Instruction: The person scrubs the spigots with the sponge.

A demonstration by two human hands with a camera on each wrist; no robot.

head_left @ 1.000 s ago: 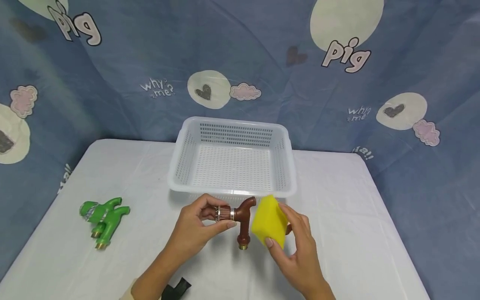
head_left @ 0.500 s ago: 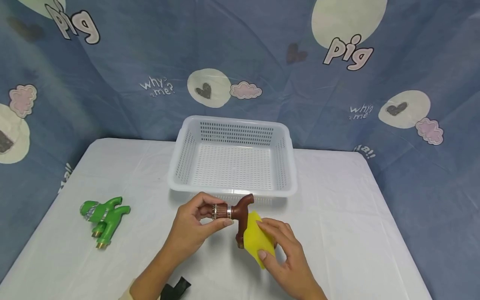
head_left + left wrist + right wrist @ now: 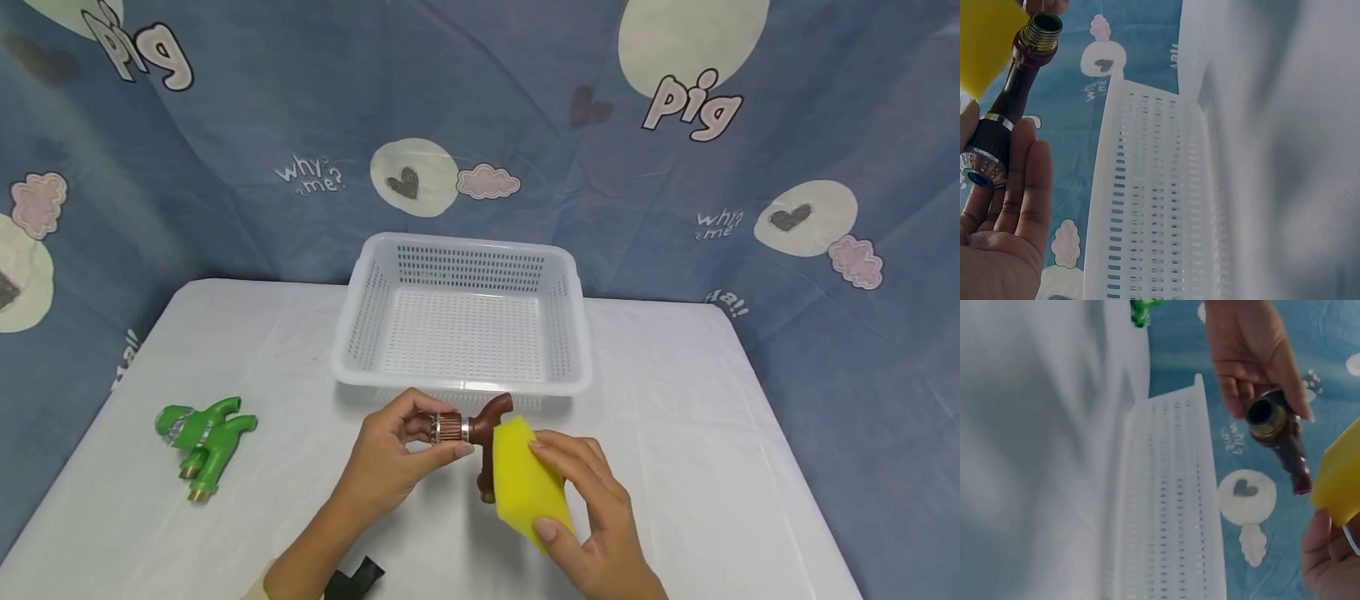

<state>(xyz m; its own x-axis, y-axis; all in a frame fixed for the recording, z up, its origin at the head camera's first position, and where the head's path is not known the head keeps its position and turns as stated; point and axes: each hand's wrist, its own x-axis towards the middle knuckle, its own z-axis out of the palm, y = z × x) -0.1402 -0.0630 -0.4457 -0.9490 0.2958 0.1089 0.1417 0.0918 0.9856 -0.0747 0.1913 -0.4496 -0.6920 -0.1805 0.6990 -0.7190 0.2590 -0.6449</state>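
My left hand grips a brown tap by its ribbed handle, holding it above the table with the curved spout up and the brass threaded end down. In the left wrist view the tap's threaded opening points toward the camera. My right hand pinches a yellow sponge between thumb and fingers. In the head view the sponge overlaps the right side of the tap's body. The right wrist view catches only part of the sponge, at the right edge.
Behind the hands stands a white perforated plastic basket. Two green taps lie together at the left of the white-covered table. A black object lies at the front edge by the left forearm. A patterned blue cloth hangs behind.
The sponge came left and down to the tap's body, then shifted slightly right, with the right hand following. The left hand and the tap moved slightly left and back.
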